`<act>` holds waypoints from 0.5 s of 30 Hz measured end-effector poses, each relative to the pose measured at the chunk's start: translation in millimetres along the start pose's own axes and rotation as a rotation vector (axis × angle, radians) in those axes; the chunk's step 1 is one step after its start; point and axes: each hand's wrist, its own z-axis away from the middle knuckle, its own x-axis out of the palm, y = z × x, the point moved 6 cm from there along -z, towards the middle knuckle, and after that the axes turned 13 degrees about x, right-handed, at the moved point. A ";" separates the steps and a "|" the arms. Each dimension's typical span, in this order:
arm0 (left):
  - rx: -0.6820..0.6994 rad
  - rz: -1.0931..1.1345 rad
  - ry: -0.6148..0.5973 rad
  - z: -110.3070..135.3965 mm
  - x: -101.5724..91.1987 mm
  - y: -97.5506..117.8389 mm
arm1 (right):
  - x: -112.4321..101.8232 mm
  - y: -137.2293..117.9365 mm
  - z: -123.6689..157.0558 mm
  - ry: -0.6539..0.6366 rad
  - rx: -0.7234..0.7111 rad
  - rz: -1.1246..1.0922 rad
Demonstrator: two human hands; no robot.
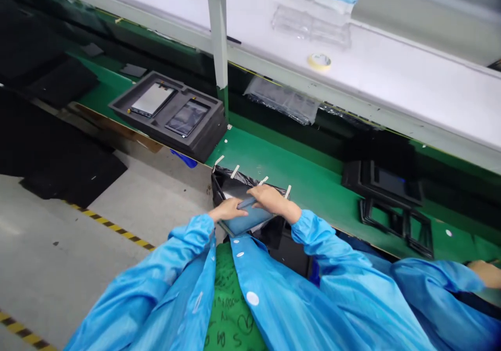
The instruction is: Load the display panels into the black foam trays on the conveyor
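Note:
In front of my body, a flat bluish-grey screen panel (250, 219) is held between my two hands, slightly tilted. My left hand (230, 210) grips it on the left side, thumb laid across its face. My right hand (274, 201) closes over its upper edge with curled fingers; whether a film is also pinched there I cannot tell. Just behind the panel hangs a black plastic bag (216, 186), stuck to the bench edge with several white tape strips. Pale material shows in its mouth.
A dark foam tray (135, 119) holding two display screens (188, 117) sits left on the green bench (270, 158). Black frames (385, 218) lie to the right. A white post (217, 33) and shelf stand behind, with a tape roll (319, 61). A co-worker's hand (485, 274) appears far right.

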 end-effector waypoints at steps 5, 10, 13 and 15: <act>-0.023 0.173 0.265 26.2 -10.2 -45.9 | 48.5 53.5 28.6 0.503 0.433 -0.610; -0.032 0.329 0.325 15.9 6.0 -53.7 | 151.3 69.4 30.0 0.371 0.673 -1.168; -0.015 0.360 0.244 -1.3 22.4 -43.9 | 157.0 91.8 29.5 0.515 0.742 -1.179; -0.002 0.301 0.208 -9.0 25.6 -38.4 | 148.3 119.0 29.6 0.590 0.787 -1.167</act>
